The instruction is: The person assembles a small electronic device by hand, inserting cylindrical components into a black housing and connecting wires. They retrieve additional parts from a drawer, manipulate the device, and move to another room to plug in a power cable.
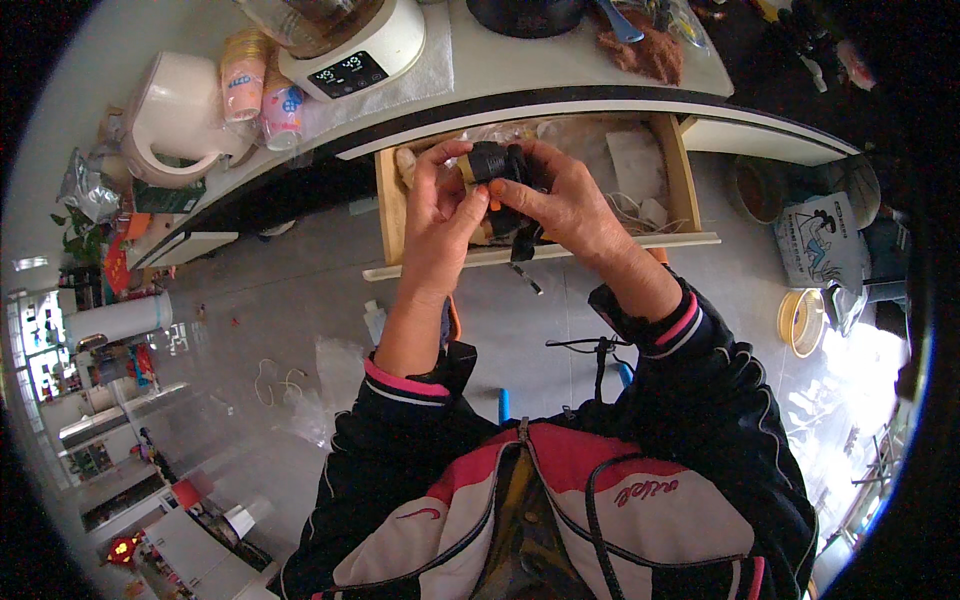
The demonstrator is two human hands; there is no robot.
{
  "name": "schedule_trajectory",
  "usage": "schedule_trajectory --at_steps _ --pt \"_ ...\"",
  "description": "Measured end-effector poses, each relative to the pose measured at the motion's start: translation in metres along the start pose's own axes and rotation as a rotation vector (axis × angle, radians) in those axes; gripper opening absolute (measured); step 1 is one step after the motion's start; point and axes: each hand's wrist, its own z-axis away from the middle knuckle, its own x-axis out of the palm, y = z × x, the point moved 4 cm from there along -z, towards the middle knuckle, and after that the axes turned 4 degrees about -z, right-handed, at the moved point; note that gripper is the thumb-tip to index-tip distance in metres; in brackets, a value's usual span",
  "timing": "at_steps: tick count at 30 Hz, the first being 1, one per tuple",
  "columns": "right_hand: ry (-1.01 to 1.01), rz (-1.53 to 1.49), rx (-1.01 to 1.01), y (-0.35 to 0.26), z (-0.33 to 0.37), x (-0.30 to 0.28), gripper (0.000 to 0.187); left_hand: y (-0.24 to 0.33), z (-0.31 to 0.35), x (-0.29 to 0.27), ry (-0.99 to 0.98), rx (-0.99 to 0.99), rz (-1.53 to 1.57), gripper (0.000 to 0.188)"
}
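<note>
Both of my hands hold a small black device (492, 162) over a pulled-out drawer (685, 190). It has a dark strap (525, 243) hanging below it and a bit of orange near my thumbs; its exact kind is unclear. My left hand (440, 205) grips the left side, thumb pressed on its near face. Around the right side curl the fingers of my right hand (572, 205), its thumb meeting the left one. Inside the drawer lie a white cable (630, 212), a pale flat piece (635, 160) and clear plastic, partly hidden by my hands.
On the counter stand a kettle appliance (400, 45), stacked paper cups (243, 80), a white pitcher (175, 110), a black pot (525, 15) and a brown cloth (645, 55). A printed bag (820, 240) and yellow basket (800, 320) are at right. Clear plastic (335, 375) lies on the floor.
</note>
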Motion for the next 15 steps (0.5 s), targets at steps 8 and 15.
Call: schedule_trajectory --at_steps 8,15 --pt "0.005 0.129 -0.047 -0.009 0.0 0.0 0.036 -0.001 0.002 -0.008 -0.04 0.015 -0.046 0.038" --pt "-0.022 0.065 0.053 0.011 -0.002 -0.001 0.029 -0.008 0.004 -0.006 -0.041 -0.085 -0.179 0.034"
